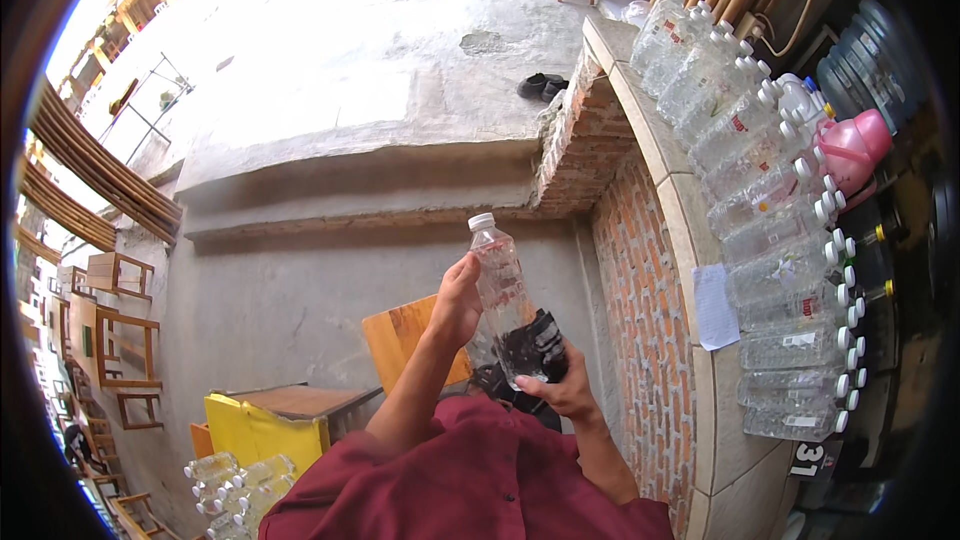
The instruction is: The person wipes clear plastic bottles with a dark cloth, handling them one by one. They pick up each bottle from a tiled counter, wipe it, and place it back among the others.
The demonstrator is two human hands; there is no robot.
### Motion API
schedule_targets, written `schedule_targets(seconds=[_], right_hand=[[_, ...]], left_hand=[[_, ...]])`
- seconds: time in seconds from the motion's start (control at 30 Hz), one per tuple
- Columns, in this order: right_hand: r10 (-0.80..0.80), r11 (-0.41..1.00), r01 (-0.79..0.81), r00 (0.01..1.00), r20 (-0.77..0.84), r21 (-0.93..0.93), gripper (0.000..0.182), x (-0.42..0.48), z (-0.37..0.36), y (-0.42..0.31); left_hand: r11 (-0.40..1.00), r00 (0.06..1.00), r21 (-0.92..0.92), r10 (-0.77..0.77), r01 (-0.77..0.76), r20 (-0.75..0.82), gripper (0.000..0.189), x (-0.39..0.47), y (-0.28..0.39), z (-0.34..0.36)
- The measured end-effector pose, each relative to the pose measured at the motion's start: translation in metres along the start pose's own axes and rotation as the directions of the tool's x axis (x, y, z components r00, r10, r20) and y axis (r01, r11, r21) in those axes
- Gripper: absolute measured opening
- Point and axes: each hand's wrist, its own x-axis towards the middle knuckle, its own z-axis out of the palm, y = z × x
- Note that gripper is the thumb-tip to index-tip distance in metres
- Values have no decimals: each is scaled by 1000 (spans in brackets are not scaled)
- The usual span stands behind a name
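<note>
A clear plastic bottle [504, 281] with a white screw cap is held up before my chest, leaning slightly with its cap up. My left hand [459, 296] grips its upper side, near the shoulder. Around the lower side, my right hand [559, 382] holds a crumpled black cloth or wrap [553, 337] against the bottle; the exact material cannot be told. Dark matter shows through or on the lower part of the bottle.
On the right, a tiled counter ledge [679, 202] over a brick wall carries rows of capped bottles [780, 270], a paper sheet [714, 307] and a pink jug [851, 150]. More bottles [255, 480] stand lower left by a yellow panel [262, 431]. A wooden stool [401, 337] is below my hands.
</note>
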Motion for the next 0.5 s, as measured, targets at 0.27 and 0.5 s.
schedule_targets(seconds=[0.27, 0.5], right_hand=[[-448, 558, 277, 894, -2, -782, 58, 54, 30, -28], [-384, 260, 312, 902, 198, -914, 55, 41, 27, -23]], left_hand=[[993, 998, 108, -54, 56, -22, 57, -7, -27, 17], [995, 960, -29, 79, -90, -268, 51, 6, -13, 15]])
